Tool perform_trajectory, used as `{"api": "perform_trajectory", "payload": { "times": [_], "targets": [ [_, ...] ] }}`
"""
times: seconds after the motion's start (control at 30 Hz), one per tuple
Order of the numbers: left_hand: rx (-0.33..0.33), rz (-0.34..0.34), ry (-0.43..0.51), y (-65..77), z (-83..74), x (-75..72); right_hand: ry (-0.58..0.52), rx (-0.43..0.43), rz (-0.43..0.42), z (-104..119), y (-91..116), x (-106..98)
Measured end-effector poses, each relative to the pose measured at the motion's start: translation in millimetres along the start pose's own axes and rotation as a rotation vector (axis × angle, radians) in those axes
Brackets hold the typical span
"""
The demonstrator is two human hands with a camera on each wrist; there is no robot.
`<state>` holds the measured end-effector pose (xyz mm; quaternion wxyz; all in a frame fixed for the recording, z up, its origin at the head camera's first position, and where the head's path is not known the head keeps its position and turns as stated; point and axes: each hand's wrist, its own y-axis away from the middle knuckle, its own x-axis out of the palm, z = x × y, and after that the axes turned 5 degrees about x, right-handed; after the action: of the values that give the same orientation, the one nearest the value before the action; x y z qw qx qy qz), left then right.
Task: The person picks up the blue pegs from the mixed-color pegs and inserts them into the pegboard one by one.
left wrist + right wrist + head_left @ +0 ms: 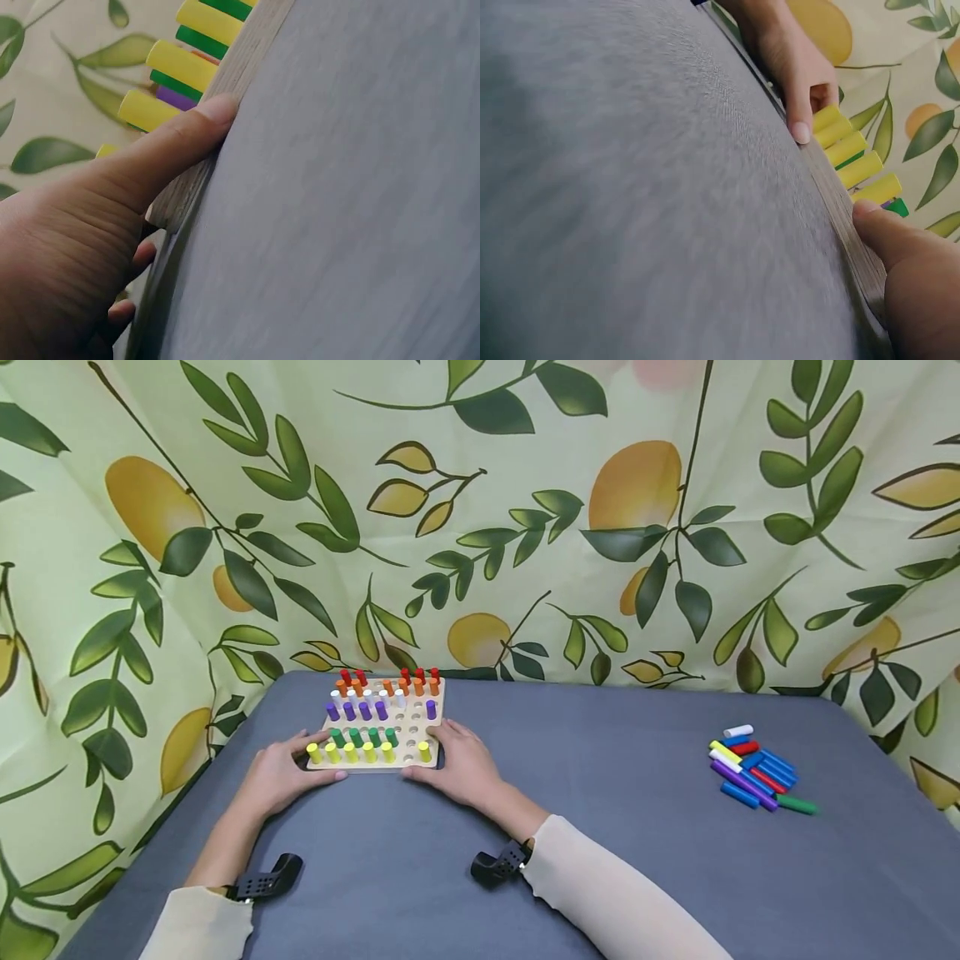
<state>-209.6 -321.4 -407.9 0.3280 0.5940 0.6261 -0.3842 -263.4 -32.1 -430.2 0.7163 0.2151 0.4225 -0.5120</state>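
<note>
We have the pale wooden pegboard, full of coloured cylindrical pegs, left of frame centre. Left grip holds its lower-left corner, right grip its lower-right; peg rows run between them, both equally near.

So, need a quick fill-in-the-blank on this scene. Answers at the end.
1) On the pegboard, the row of pegs nearest the wearer is the ____ one.
2) The purple pegs stand between the green pegs and the ____ pegs.
3) Of the left grip and the right grip, the one nearer the pile of loose pieces is the ____ one.

Missing words: yellow; white; right.
</note>
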Motion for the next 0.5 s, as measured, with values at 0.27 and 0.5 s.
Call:
{"api": "perform_trajectory", "payload": {
  "times": [0.27, 0.5],
  "targets": [
    [0.095, 0.008, -0.001, -3.5, -24.3, 11.3, -0.013, 0.015, -0.056, -24.0, 14.8, -18.1],
    [0.133, 0.023, 0.0, -2.8, -45.9, 24.6, -0.004, 0.007, -0.08, -43.8, 33.7, -32.7]
  ]
}}
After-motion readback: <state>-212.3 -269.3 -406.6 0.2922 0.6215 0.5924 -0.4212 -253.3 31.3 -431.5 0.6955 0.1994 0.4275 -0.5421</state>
